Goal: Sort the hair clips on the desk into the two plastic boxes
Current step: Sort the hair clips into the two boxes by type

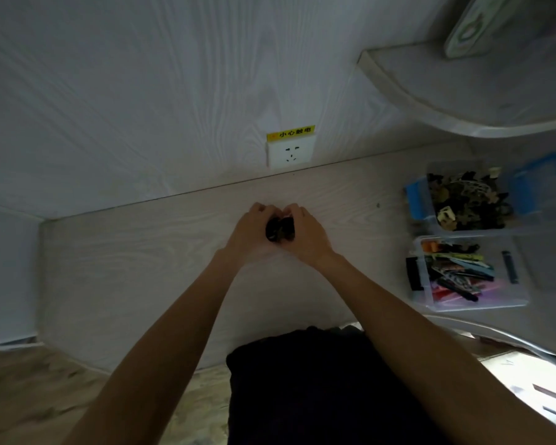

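Both hands are meeting at the centre of the frame, just below the wall socket [290,153], and cupping a small dark clump of hair clips [280,229] between them on the pale wood-grain desk [148,268]. The left hand [250,231] is curling its fingers narrowly over the clump from the left, and the right hand [305,234] is doing the same from the right, so the clips are being held between the two (how many is too blurred to tell). At the right of the frame the blue-latched plastic box [418,200] is holding dark claw-type clips, and just below it the clear plastic box [421,293] is holding flat, colourful ones. The clips are probably light, stiff and a little slippery, with teeth that tangle, so pinching one body at a time should be working better than scooping.
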{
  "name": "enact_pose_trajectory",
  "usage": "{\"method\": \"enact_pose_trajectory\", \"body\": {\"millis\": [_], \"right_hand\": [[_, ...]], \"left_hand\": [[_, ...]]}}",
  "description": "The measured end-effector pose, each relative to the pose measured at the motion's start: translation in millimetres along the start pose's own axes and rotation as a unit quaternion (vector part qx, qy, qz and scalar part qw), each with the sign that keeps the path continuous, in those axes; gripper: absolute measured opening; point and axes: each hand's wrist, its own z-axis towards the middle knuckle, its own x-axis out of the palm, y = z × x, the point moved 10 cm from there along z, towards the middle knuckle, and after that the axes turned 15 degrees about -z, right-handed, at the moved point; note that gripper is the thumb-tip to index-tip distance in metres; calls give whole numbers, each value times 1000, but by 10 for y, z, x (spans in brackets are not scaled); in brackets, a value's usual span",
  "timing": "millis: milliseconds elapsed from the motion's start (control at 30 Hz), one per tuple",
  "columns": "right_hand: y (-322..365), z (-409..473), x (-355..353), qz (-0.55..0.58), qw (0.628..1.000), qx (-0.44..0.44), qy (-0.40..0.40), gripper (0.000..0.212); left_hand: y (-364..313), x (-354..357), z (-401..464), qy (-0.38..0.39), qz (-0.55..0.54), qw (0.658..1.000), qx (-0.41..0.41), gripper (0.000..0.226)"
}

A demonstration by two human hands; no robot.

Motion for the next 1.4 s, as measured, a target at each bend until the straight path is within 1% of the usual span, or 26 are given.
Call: {"method": "enact_pose_trajectory", "body": {"millis": [100, 233, 400, 500, 667, 733, 800, 833, 900, 933, 1000, 1100, 1133, 1200, 1300, 1400], "right_hand": [[-53, -69, -60, 82, 997, 8, 9, 50], [-161, -193, -97, 163, 986, 26, 31, 53], [-238, -317, -205, 207, 978, 20, 31, 45], [-320, -454, -465, 223, 975, 9, 3, 42], [-712, -733, -1173, 254, 962, -24, -92, 39], [-968, -836, -1443, 259, 959, -12, -113, 39], [-1352, -976, -1713, 244, 959, 24, -142, 39], [-1498, -1010, -1786, 235, 958, 45, -158, 39], [-1884, -1106, -1987, 218, 953, 95, -189, 41], [-2080, -1143, -2107, 202, 952, 115, -199, 43], [-2349, -1147, -2298, 159, 960, 125, -196, 45], [-2510, -1030, -2473, 155, 971, 86, -159, 45], [-2566, -975, -2515, 143, 975, 78, -151, 45], [-2672, -870, -2548, 93, 983, 65, -144, 41], [-2755, -793, -2635, -7, 983, 34, -181, 30], [-2706, -782, -2731, -31, 977, 3, -212, 28]], "left_hand": [[-2, 8, -76, -21, -52, 998, -23, 51], [2, 13, -172, -35, -176, 983, -48, 54], [-168, 53, -223, -21, -198, 980, -28, 54], [-474, 46, -250, -22, -202, 979, 19, 54], [-1293, 225, -145, -13, -212, 971, 111, 56], [-1640, 383, -58, -5, -227, 965, 135, 57], [-2012, 647, 59, -1, -239, 960, 150, 56], [-2092, 733, 131, -6, -238, 960, 148, 54], [-2315, 960, 294, -22, -208, 966, 152, 49], [-2437, 1074, 386, -29, -176, 971, 159, 48], [-2609, 1264, 531, -21, -101, 981, 166, 50], [-2670, 1480, 660, 22, -33, 988, 152, 59], [-2675, 1525, 680, 27, -21, 988, 151, 58], [-2660, 1547, 681, 12, 0, 987, 158, 48], [-2610, 1547, 637, -28, 52, 984, 167, 36], [-2557, 1634, 583, -31, 112, 978, 174, 40]]}}
